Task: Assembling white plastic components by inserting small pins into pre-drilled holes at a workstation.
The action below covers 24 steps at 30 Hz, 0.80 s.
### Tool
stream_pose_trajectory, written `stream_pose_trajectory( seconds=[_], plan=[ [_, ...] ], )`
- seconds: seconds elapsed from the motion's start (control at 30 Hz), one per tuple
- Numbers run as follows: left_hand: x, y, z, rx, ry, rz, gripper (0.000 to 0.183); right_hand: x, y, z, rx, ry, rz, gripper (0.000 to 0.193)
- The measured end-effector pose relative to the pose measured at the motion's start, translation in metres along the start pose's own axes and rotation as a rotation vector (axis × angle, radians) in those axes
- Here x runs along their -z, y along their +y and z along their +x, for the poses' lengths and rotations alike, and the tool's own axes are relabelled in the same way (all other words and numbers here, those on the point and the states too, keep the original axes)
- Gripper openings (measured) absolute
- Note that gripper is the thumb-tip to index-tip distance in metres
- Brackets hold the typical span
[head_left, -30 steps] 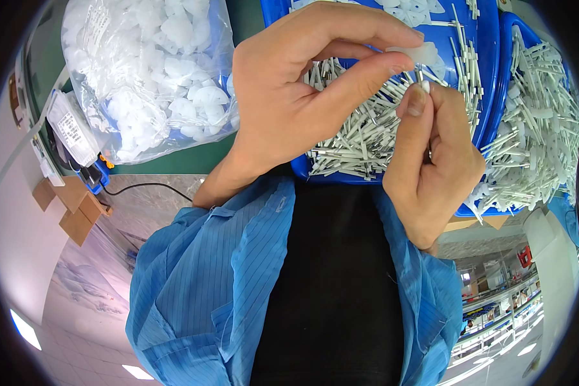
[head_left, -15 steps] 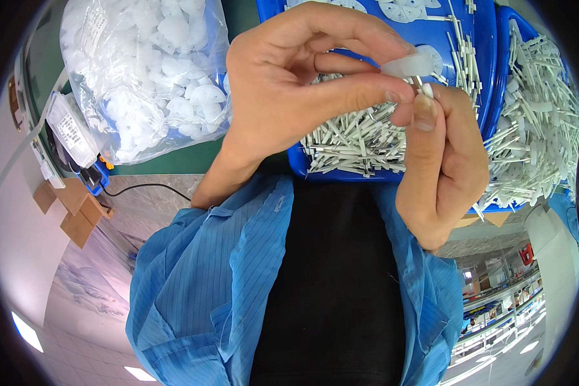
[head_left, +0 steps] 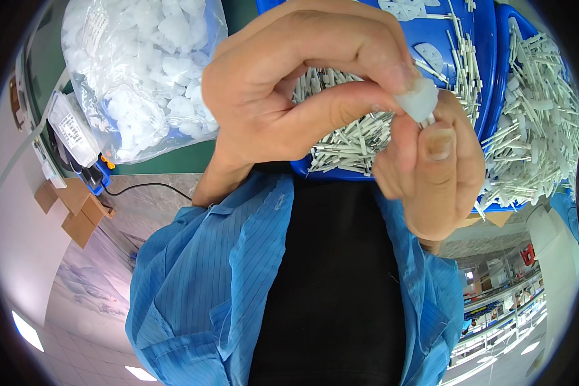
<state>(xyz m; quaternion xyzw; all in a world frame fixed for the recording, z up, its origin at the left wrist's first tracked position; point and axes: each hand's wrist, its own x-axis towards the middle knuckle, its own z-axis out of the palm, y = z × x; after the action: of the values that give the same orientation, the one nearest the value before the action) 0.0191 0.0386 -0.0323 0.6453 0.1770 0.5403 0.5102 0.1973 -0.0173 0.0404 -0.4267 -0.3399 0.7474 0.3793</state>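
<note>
Over the blue tray [head_left: 302, 168], my two hands meet at one small part. My left hand [head_left: 251, 109] pinches a translucent white plastic piece [head_left: 418, 100], curved like a thin disc seen edge-on, between thumb and fingertips. Just under it, my right hand [head_left: 441, 174] is closed on a thin white rod [head_left: 427, 120]. Only the rod's tip shows, touching or very near the plastic piece; the fingers hide the rest. Below the hands, the tray holds many loose white rods [head_left: 350, 148] with metallic ends.
A clear bag of white plastic discs [head_left: 151, 77] lies at the left on the green table [head_left: 157, 168]. A flat disc [head_left: 430, 56] rests on the blue surface behind my hands. At the right stands another blue bin heaped with rod-and-disc parts [head_left: 540, 122]. A black cable [head_left: 148, 185] hangs off the table's front.
Both hands have come slightly lower and tilted, and the plastic piece now shows more of its broad side. My left hand's fingers curl over it more; both grips continue.
</note>
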Motion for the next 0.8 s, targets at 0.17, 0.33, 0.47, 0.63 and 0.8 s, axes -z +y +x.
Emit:
stream_pose_trajectory(
  seconds=[0.17, 0.33, 0.47, 0.63, 0.8],
  plan=[
    [0.009, -0.003, 0.004, -0.125, -0.083, 0.038, 0.034, -0.004, 0.02, 0.01, 0.695, 0.331, -0.981, 0.03],
    [0.016, -0.006, 0.006, -0.255, -0.149, 0.024, 0.039, -0.004, 0.006, 0.005, 0.635, 0.284, -0.911, 0.018],
    [0.008, 0.001, 0.016, -0.287, -0.155, -0.121, 0.047, 0.017, 0.012, 0.016, 0.658, -0.014, -0.777, 0.01],
    [0.003, 0.03, 0.016, 0.098, -0.038, 0.118, 0.019, 0.019, 0.023, 0.028, 0.814, 0.095, -0.831, 0.016],
    [-0.003, 0.031, 0.002, 0.38, 0.172, 0.083, 0.01, 0.023, 0.024, 0.027, 0.891, 0.078, -0.992, 0.013]
  ],
)
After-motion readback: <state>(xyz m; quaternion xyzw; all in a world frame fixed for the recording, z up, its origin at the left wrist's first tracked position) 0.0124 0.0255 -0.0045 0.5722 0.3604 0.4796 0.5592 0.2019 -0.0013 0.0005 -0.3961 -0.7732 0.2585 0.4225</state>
